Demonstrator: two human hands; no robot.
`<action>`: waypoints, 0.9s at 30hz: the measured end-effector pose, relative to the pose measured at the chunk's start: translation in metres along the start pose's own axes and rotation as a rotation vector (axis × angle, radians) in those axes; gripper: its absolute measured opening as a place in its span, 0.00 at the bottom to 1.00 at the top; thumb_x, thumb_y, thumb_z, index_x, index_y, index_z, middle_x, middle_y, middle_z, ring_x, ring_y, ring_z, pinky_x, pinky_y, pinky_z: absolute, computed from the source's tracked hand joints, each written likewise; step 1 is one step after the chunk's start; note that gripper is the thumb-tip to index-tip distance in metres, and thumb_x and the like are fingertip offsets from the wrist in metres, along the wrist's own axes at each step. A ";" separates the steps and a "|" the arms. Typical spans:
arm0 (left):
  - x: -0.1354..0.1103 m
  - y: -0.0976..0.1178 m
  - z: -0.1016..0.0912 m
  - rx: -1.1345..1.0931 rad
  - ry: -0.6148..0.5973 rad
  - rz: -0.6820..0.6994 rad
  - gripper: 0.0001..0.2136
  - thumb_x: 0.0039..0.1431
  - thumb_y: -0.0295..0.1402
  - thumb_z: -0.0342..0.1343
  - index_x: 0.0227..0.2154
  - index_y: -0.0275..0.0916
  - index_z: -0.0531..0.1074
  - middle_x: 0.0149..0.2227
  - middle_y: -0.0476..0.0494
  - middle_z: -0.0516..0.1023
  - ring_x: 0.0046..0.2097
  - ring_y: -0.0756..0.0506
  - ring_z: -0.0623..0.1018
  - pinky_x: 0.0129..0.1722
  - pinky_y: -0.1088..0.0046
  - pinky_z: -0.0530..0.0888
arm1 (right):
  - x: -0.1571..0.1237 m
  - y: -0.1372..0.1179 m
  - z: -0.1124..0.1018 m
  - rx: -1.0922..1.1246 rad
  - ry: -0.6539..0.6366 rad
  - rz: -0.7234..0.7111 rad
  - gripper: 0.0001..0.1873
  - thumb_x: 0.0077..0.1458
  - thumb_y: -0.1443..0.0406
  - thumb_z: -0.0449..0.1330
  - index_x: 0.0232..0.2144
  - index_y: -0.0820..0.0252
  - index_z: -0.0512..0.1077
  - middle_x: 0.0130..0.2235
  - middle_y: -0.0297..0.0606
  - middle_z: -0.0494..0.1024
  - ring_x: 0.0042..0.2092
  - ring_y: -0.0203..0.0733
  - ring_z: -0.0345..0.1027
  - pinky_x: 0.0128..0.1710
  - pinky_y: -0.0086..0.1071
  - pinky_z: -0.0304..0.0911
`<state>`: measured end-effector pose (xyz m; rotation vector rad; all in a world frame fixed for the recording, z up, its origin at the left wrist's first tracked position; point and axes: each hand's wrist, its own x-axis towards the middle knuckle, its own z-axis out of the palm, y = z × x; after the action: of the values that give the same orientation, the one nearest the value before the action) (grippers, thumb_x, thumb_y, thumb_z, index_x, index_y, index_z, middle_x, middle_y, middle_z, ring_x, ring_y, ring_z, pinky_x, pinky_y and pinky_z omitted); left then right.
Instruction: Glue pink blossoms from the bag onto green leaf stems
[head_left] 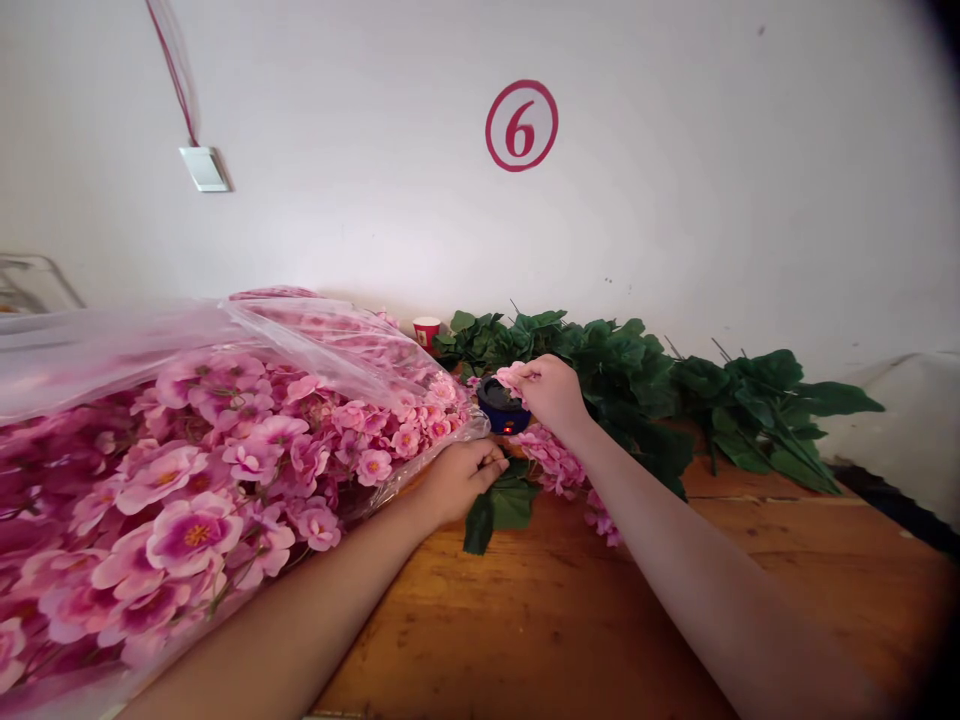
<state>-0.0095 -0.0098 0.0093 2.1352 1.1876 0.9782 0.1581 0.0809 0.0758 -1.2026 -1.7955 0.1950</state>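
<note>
My right hand (pixel 553 395) pinches a pink artificial flower (pixel 512 378) over the rim of a small dark blue pot (pixel 502 405) with a small red-orange light on its front. Lower and to the left, my left hand (pixel 466 476) is closed at the stem end of a green leaf sprig (pixel 511 500), whose leaves hang above the wooden table. Its stem is hidden by the fingers. Just under my right wrist, more pink blossoms (pixel 553 460) lie on the table, partly covered by the forearm.
A big clear plastic bag (pixel 300 335) of pink artificial flowers (pixel 195 535) fills the left side. Green leaf sprigs (pixel 637 365) are heaped along the wall. A red paper cup (pixel 427 332) stands behind the pot. The wooden table (pixel 517 630) extends right.
</note>
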 end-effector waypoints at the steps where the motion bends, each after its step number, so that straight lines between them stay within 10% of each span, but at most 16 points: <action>1: 0.000 0.000 0.000 0.010 0.004 0.003 0.10 0.62 0.36 0.48 0.32 0.37 0.72 0.32 0.48 0.76 0.34 0.49 0.73 0.35 0.75 0.65 | 0.000 -0.001 -0.001 -0.003 -0.003 -0.003 0.13 0.49 0.58 0.61 0.20 0.59 0.77 0.30 0.39 0.73 0.32 0.39 0.66 0.33 0.32 0.59; 27: 0.000 -0.005 0.002 0.014 0.028 -0.046 0.11 0.59 0.37 0.49 0.30 0.36 0.71 0.27 0.48 0.73 0.31 0.49 0.71 0.32 0.75 0.64 | -0.002 -0.020 -0.023 -0.027 -0.008 -0.036 0.13 0.49 0.58 0.62 0.19 0.59 0.76 0.29 0.38 0.73 0.34 0.41 0.67 0.35 0.33 0.60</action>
<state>-0.0105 -0.0070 0.0043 2.1022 1.2549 0.9851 0.1625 0.0614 0.0991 -1.1887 -1.8307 0.1555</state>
